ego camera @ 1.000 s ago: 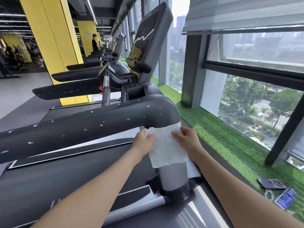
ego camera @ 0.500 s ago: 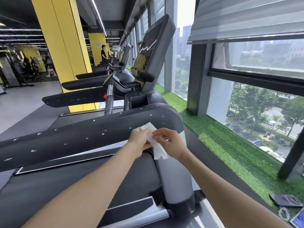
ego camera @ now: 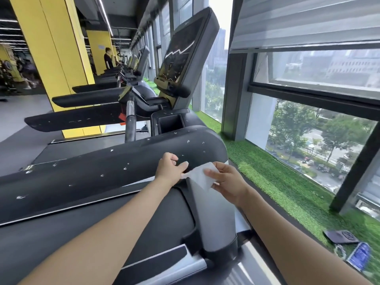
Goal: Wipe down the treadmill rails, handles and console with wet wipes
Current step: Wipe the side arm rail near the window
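Two hands hold one white wipe against the near treadmill rail.

The left hand pinches the wipe's left end with curled fingers, and the right hand holds its right side, thumb laid over the top and the other fingers tucked beneath. The wipe lies between the two hands, touching the lower edge of the black rail, where that rail bends down to a grey post. The rail's top is flecked with small pale marks. Beyond the fingers stands one console, its dark screen tilted. Left of it run three more black rails, with further consoles behind. To the right of the right hand lies a grass strip under the window, bearing one dark pouch and one blue packet. Far off, one person stands by two yellow pillars.
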Demonstrator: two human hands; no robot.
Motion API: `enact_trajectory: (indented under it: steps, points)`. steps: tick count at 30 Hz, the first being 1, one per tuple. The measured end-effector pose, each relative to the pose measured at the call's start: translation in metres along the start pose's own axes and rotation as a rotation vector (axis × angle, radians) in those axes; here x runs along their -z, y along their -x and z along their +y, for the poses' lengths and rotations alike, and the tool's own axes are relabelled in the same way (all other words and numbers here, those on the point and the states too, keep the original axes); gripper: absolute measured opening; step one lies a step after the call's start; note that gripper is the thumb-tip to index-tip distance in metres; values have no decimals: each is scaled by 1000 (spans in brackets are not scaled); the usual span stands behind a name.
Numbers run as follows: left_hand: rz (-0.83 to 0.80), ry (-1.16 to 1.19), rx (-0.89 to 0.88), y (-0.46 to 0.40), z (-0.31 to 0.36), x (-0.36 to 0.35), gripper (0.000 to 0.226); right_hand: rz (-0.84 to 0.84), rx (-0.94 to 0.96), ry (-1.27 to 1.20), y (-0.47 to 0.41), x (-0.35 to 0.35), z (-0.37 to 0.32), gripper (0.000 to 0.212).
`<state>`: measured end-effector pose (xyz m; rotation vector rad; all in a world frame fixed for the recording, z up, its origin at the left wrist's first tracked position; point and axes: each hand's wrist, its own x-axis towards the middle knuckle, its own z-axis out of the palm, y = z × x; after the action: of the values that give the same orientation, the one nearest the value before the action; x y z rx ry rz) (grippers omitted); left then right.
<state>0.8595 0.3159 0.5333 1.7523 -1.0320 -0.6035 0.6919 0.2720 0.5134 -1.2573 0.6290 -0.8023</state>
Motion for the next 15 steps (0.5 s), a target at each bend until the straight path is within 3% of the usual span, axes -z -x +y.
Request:
enact_trajectory:
  steps: [1, 3, 5, 7, 10, 15]
  points:
    - [-32, -35, -74, -3, -4, 5, 29, 8, -1, 8, -3, -5, 3, 13]
    - [-247, 76, -124, -5, -11, 17, 38, 23, 13, -5, -10, -20, 10, 3]
    - [-501, 217, -72, -5, -18, 31, 55, 45, 44, -39, -16, -37, 15, 7]
    - [-639, 330, -14, -9, -26, 44, 50, 81, 65, -51, -21, -57, 20, 11]
    - [-654, 465, 65, -18, -39, 57, 28, 138, 60, -79, -29, -81, 29, 15]
    - [-509, 522, 150, -38, -52, 73, 11, 304, 43, -9, -38, -114, 35, 15]
